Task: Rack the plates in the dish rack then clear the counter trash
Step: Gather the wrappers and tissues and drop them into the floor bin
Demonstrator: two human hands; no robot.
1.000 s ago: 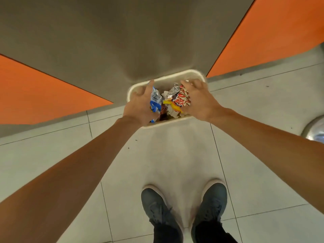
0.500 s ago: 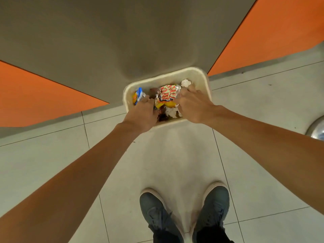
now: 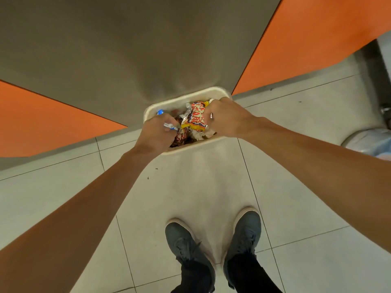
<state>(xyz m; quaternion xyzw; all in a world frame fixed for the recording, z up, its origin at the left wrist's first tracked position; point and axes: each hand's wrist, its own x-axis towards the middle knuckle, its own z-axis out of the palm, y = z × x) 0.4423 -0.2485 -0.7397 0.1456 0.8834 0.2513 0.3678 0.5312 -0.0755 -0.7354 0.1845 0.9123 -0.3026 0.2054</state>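
Observation:
A cream rectangular waste bin [image 3: 220, 92] stands on the tiled floor against the grey wall, full of crumpled snack wrappers. My left hand [image 3: 157, 134] reaches into its left side, fingers curled round a blue and white wrapper [image 3: 169, 126]. My right hand [image 3: 225, 119] is at the bin's right side and grips a red and yellow wrapper [image 3: 195, 119] over the opening. White crumpled paper [image 3: 201, 134] and dark wrappers lie underneath. No plates or dish rack are in view.
Orange cabinet panels [image 3: 53, 123] flank the grey wall on both sides. A round metal bin [image 3: 368, 142] sits at the right edge. My two grey shoes [image 3: 211, 244] stand on the pale floor tiles just short of the waste bin.
Both hands have gone down from above the bin into its opening with the wrappers. The red and yellow wrapper has shifted right under my right hand.

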